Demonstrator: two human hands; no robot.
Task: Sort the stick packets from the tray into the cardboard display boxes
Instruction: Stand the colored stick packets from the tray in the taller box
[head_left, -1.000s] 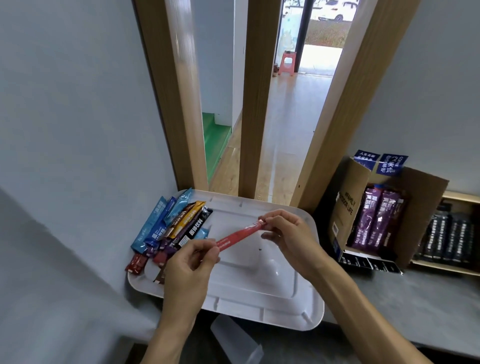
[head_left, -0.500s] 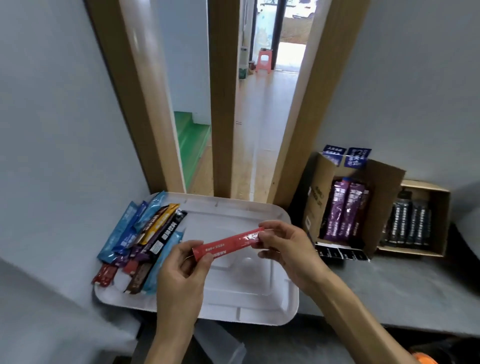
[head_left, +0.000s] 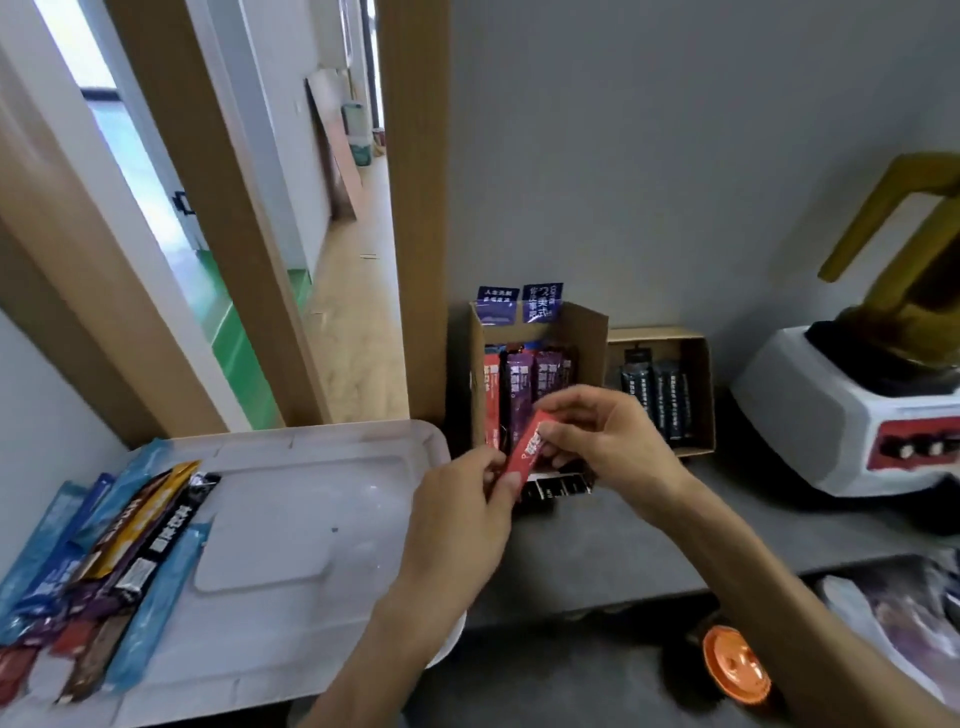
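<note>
A red stick packet (head_left: 529, 447) is held nearly upright between both hands. My left hand (head_left: 457, 525) pinches its lower end, my right hand (head_left: 597, 436) pinches its upper end. The packet hangs right in front of the tall cardboard display box (head_left: 589, 338), which holds a red packet and purple packets standing on end. A lower cardboard box (head_left: 698, 384) to its right holds dark packets. The white tray (head_left: 291, 545) lies to the left, with several blue, yellow, black and brown stick packets (head_left: 130, 545) piled along its left side.
A white blender base (head_left: 841, 415) with a gold jug stands at the right on the grey counter (head_left: 597, 551). An orange lid (head_left: 735, 665) lies near the front. Wooden posts (head_left: 415, 208) rise behind the tray and the boxes.
Both hands have carried the red packet from over the tray to the right, up to the front of the tall box, and tipped it from lying flat to nearly upright. The view swung right.
</note>
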